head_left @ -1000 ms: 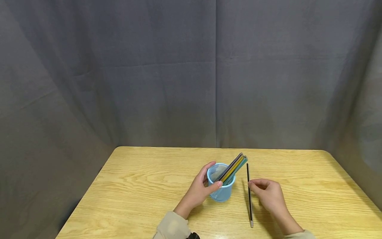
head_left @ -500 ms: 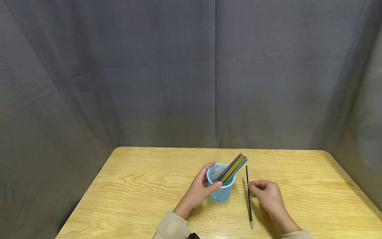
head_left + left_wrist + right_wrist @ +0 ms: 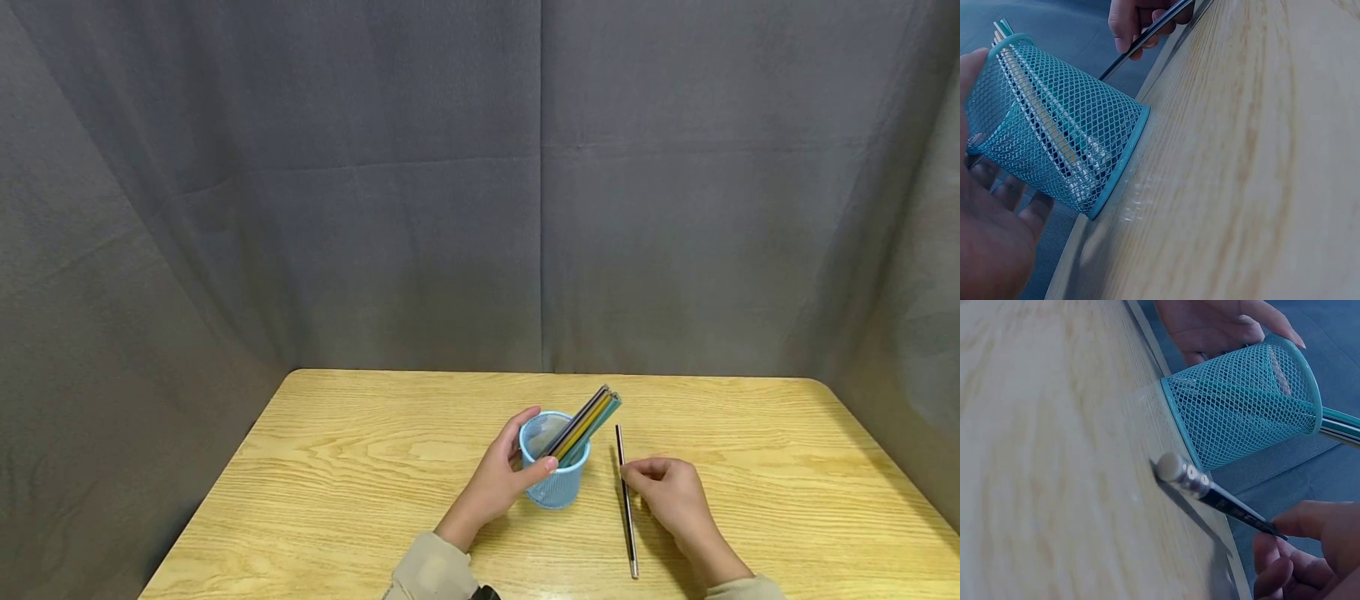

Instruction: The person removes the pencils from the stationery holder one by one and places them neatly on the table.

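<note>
A light-blue mesh pencil cup [image 3: 555, 487] stands on the table, with several pencils [image 3: 581, 425] leaning out over its right rim. My left hand [image 3: 495, 479] holds the cup from the left, fingers behind it and thumb at the near rim. To the right of the cup, my right hand [image 3: 675, 496] pinches a black pencil [image 3: 628, 525] between thumb and index finger near its middle. The pencil's white eraser [image 3: 1169, 467] shows in the right wrist view, toward my side. In the left wrist view the leaning pencils show through the cup's mesh [image 3: 1079, 106].
The wood-grain table [image 3: 360, 475] has rounded far corners. Grey curtains [image 3: 420, 208] hang behind it and along both sides. A dark object [image 3: 486, 592] sits at my left cuff.
My right hand and the black pencil have shifted slightly toward me, and the pencil's far end has come nearer and a little left. The left hand and cup look almost unchanged.
</note>
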The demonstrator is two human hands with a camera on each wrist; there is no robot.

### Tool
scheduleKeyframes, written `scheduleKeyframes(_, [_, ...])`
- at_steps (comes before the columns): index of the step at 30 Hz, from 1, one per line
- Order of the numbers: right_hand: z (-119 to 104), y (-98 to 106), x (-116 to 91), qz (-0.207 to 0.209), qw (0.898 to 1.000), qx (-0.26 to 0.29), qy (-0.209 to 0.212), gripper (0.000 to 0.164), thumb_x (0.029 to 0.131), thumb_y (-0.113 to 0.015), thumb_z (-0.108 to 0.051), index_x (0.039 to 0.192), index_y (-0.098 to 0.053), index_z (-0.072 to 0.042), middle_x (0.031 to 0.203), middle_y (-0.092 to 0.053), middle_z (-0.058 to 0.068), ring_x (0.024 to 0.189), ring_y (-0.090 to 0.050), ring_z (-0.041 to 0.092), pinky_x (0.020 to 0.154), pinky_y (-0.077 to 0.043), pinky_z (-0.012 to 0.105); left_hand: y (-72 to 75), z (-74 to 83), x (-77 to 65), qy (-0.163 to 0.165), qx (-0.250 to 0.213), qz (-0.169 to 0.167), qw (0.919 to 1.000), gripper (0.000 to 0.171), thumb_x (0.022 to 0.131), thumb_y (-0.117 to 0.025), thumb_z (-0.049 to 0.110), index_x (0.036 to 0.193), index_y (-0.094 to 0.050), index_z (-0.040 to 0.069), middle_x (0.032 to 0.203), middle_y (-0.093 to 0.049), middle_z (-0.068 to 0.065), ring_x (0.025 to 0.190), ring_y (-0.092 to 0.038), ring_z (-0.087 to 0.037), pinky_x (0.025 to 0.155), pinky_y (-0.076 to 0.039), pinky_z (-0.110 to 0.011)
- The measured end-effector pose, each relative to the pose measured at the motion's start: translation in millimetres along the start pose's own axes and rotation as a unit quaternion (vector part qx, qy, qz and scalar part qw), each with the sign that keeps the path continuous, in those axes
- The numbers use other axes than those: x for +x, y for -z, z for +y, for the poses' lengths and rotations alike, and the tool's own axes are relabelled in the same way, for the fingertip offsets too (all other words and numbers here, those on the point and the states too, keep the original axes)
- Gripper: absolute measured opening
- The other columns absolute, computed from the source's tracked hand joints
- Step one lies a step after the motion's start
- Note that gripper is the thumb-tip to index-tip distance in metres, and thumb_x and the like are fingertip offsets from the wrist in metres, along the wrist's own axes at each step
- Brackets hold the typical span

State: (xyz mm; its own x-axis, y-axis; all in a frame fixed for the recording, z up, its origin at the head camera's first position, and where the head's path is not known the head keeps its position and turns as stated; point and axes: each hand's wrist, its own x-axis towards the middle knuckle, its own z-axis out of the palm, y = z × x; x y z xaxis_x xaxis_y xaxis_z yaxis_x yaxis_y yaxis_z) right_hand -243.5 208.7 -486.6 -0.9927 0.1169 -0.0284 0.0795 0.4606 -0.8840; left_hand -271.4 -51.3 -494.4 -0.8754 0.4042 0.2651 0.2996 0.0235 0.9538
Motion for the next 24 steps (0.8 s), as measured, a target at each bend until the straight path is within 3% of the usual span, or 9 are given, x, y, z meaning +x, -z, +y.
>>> scheduleKeyframes(10, [4.0, -0.3, 2.9, -0.006, 1.000, -0.015, 0.005, 0.023, 0.092, -0.070, -0.019, 0.097, -0.074, 0.003, 0.093, -0.070, 0.007, 0.083, -0.057, 0.017, 0.064, -0.046, 0.028, -0.1, 0.1, -0.1, -0.004, -0.002, -0.001, 1.0000, 0.069, 0.094, -0.070, 0.028, 0.152, -0.033, 0.030, 0.139, -0.052, -0.008, 0.128, -0.051, -0.023, 0.109, -0.037, -0.044])
scheduleKeyframes(24, [8.9, -2.1, 7.5, -0.011, 0.997, -0.076, 0.010, 0.019, 0.090, -0.071, -0.019, 0.090, -0.076, -0.001, 0.082, -0.070, 0.002, 0.077, -0.058, 0.017, 0.063, -0.045, 0.032, 0.5, -0.6, 0.6, -0.003, -0.003, -0.001, 1.0000, 0.069, 0.094, -0.070, 0.029, 0.152, -0.033, 0.032, 0.140, -0.052, -0.008, 0.129, -0.049, -0.023, 0.110, -0.036, -0.043])
